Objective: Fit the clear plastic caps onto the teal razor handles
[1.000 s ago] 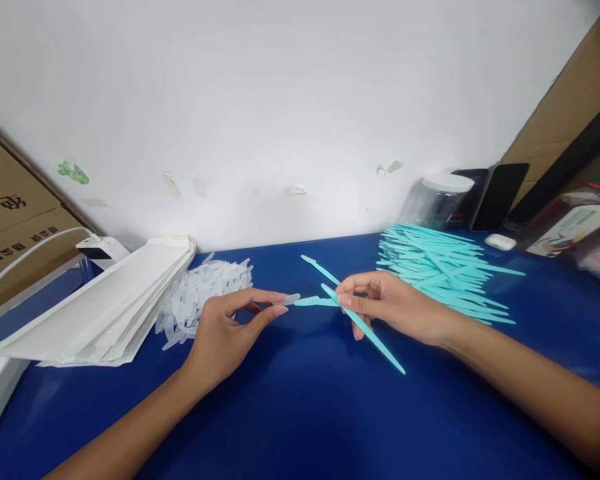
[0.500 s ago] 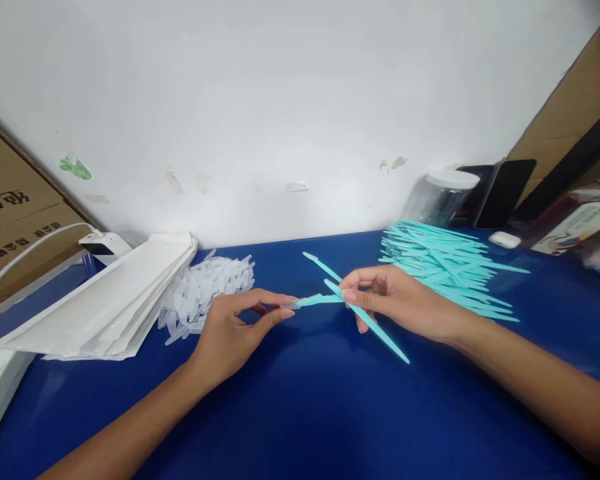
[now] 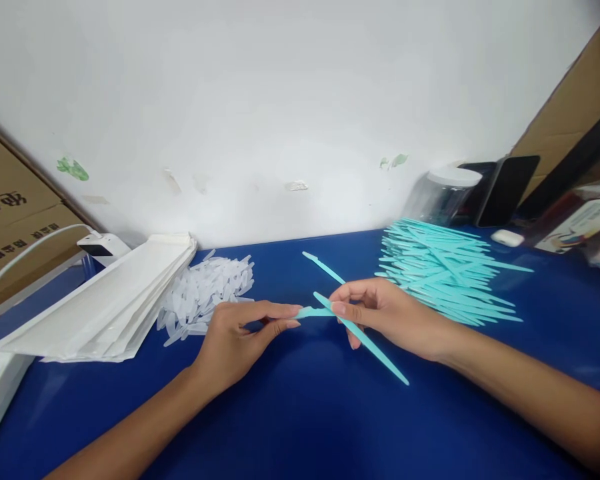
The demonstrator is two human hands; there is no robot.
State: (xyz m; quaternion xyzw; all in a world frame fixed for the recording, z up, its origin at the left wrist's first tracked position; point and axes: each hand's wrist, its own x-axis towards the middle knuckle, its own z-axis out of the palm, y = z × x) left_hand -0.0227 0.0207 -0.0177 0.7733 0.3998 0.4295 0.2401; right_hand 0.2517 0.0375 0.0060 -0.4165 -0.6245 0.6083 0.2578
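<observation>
My left hand (image 3: 237, 337) is closed in a pinch at the blade end of a turquoise eyebrow razor (image 3: 314, 312). The small clear cap on that end is mostly covered by my fingertips. Thumb and fingers of my right hand (image 3: 393, 312) grip this razor's other part, together with a second eyebrow razor (image 3: 375, 348) slanting down to the right. Another turquoise razor (image 3: 323, 267) passes behind my right fingers, seemingly on the table. Clear caps (image 3: 207, 290) lie heaped beyond my left hand. A pile of turquoise razors (image 3: 440, 267) lies beyond my right hand.
White paper sleeves (image 3: 110, 303) are stacked at the left, near a white device (image 3: 105, 248) with a cable. A lidded clear jar (image 3: 445, 193), a dark phone (image 3: 509, 192), a small white case (image 3: 507, 237) and a bottle (image 3: 575, 217) stand at the right. The wall closes off the back.
Both hands have come slightly lower and nearer with the razors. My left fingertips have moved along onto the razor's end, hiding the cap that showed before.
</observation>
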